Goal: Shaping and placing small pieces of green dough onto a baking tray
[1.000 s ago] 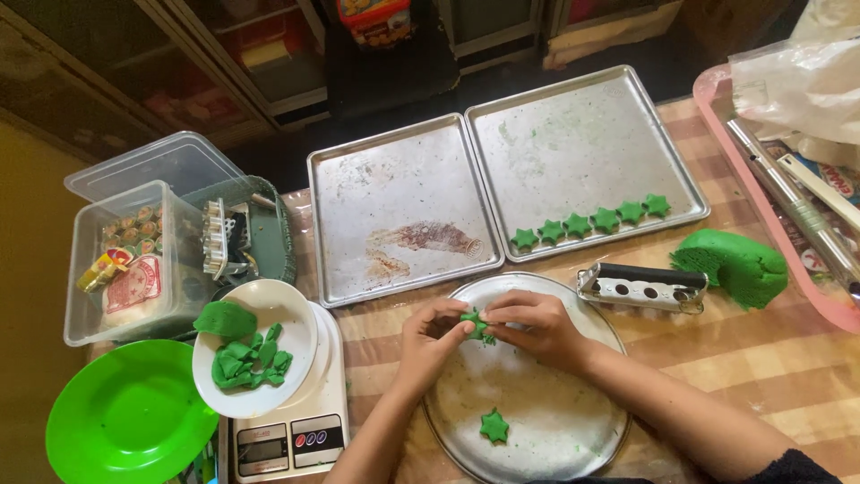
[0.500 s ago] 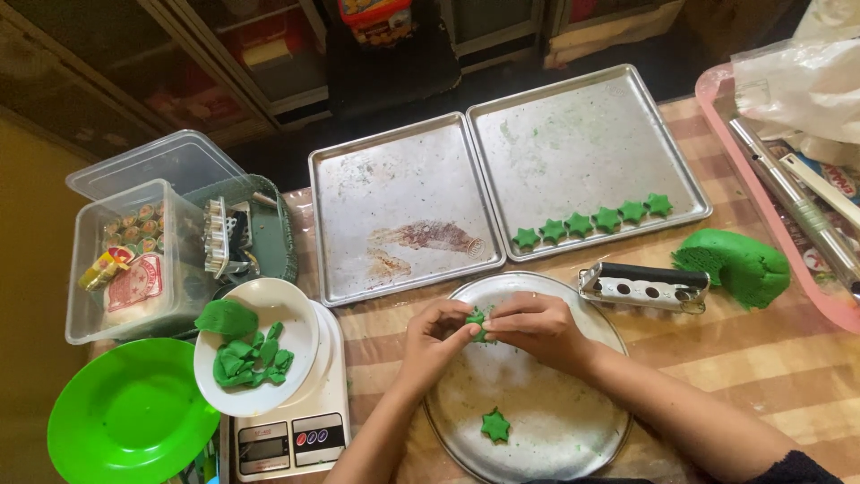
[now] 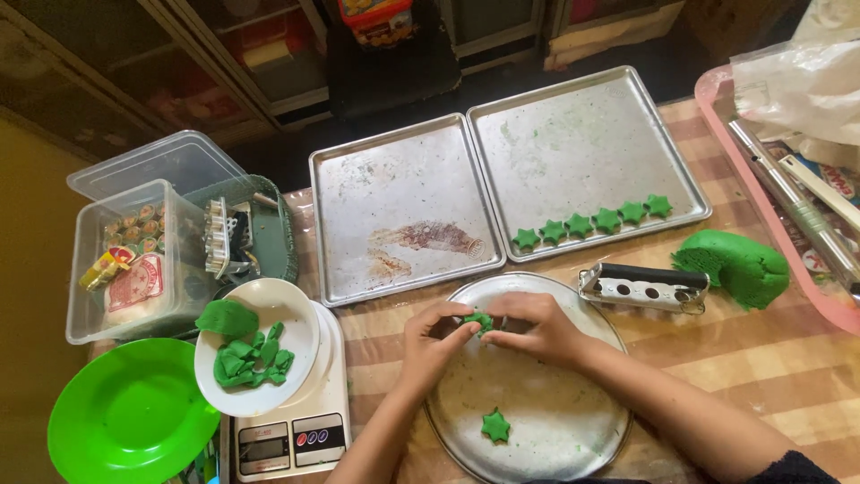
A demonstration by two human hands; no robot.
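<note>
**Both hands closed on one green dough piece over the round tray**

Observation: the left hand (image 3: 436,339) and right hand (image 3: 536,324) meet at the 12 o'clock part of the round metal tray (image 3: 573,448). Between their fingertips sits a small green dough piece (image 3: 477,319), pinched from both sides; fingers are curled in close, not spread.

Change: against the frames of half a second and one second earlier, the hands remain in the same spot and the dough between them is gripped the same way. Only slight finger shifts show. Judged from that, the shaping of this piece is ongoing and it has not been released.

Surroundings: a finished green star (image 3: 494,425) lies at the tray's 6 o'clock. Five green stars in a row (image 3: 591,221) sit along the near edge of the right baking sheet (image 3: 582,134); the left baking sheet (image 3: 394,193) carries only a brown smear. At 3 o'clock from the hands lie a metal cutter with a black handle (image 3: 643,286) and a green dough lump (image 3: 735,266). At 9 o'clock a white bowl of dough scraps (image 3: 255,354) rests on a kitchen scale (image 3: 296,439).

Limits: the shape of the held piece is mostly hidden by fingers. The pink tray (image 3: 761,206) at right is cut off by the frame.
</note>
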